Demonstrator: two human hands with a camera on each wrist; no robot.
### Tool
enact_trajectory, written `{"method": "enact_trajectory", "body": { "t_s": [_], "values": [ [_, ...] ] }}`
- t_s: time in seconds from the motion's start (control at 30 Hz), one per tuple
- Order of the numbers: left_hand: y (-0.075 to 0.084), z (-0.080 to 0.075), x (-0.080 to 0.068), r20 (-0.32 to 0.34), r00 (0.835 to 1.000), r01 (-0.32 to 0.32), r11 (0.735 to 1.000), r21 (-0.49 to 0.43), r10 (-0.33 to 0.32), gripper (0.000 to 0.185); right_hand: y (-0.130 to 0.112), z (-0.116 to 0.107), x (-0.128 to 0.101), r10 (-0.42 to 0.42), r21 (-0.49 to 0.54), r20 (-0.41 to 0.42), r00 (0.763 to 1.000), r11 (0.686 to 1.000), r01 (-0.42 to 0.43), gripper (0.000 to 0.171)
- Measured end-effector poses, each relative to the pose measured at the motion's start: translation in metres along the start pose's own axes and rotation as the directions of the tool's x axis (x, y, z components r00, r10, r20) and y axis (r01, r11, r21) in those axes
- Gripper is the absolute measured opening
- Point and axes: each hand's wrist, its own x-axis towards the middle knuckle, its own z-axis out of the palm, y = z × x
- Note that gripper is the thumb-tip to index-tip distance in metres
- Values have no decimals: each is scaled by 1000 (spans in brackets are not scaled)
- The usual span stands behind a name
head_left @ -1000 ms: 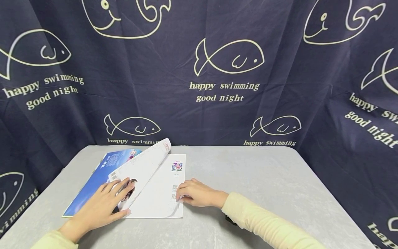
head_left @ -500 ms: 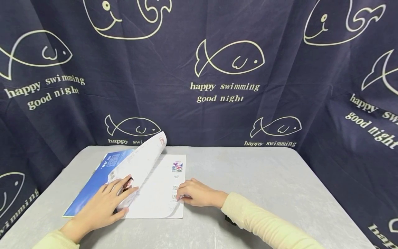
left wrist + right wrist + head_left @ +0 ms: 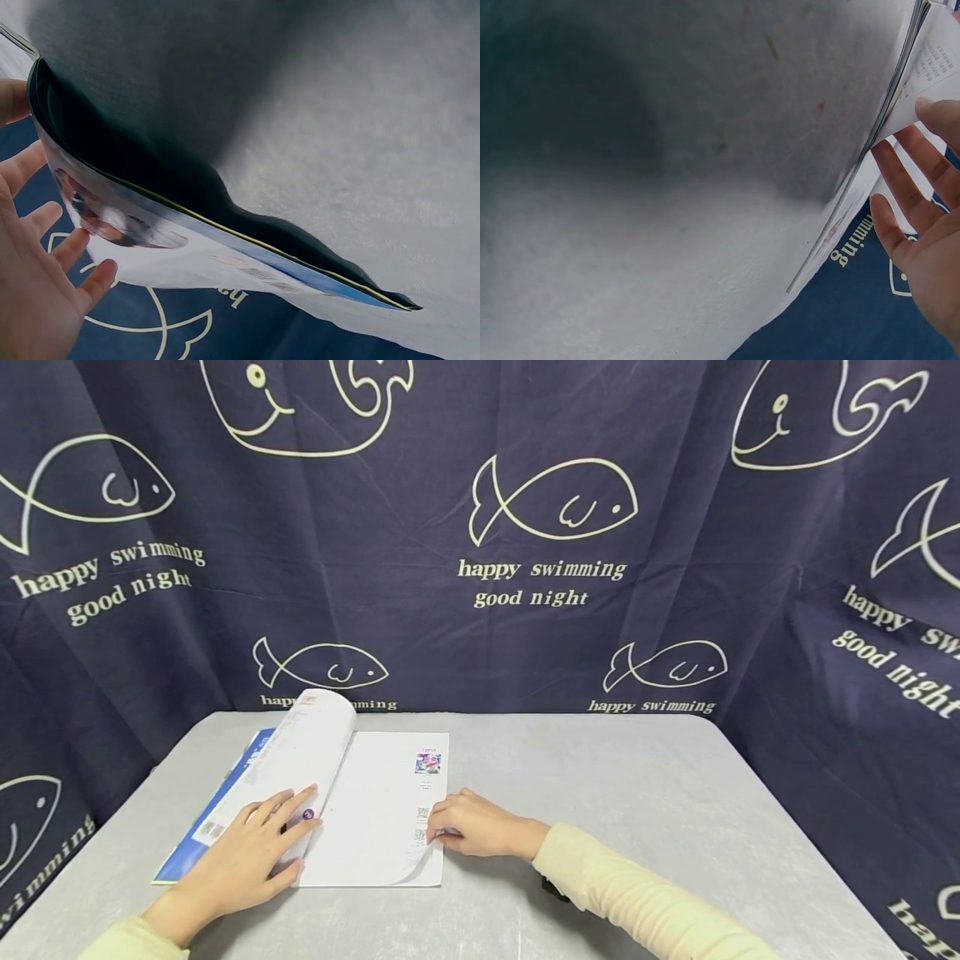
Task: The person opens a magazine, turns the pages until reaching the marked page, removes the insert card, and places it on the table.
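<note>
A grey table (image 3: 600, 793) bears an open magazine (image 3: 382, 810) at its left half. The left hand (image 3: 251, 852) presses a curling page (image 3: 300, 752) down with straight, spread fingers. The right hand (image 3: 480, 827) pinches the right page's edge.

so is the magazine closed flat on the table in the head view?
No, the magazine lies open, and the left hand presses down a curled bundle of pages.

Glossy paper magazine (image 3: 322, 793) lies on a matt, grainy grey table (image 3: 600, 793).
</note>
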Motion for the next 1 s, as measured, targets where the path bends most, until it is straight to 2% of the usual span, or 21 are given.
{"method": "enact_trajectory", "body": {
  "t_s": [0.2, 0.43, 0.77, 1.0],
  "values": [
    [-1, 1, -2, -5, 1000, -29, 999, 34, 29, 43, -1, -1, 0, 10, -19, 2, 1000, 1000, -10, 10],
    [-3, 2, -4, 3, 1000, -30, 998, 60, 29, 42, -1, -1, 1, 10, -5, -5, 1000, 1000, -10, 9],
    [3, -2, -4, 85, 995, 41, 998, 40, -44, 44, 1, 0, 3, 14, 11, -20, 1000, 1000, -14, 9],
    [4, -2, -4, 103, 991, 87, 996, 18, -89, 54, 2, 0, 3, 4, 2, -61, 998, 1000, -4, 8]
  ]
}}
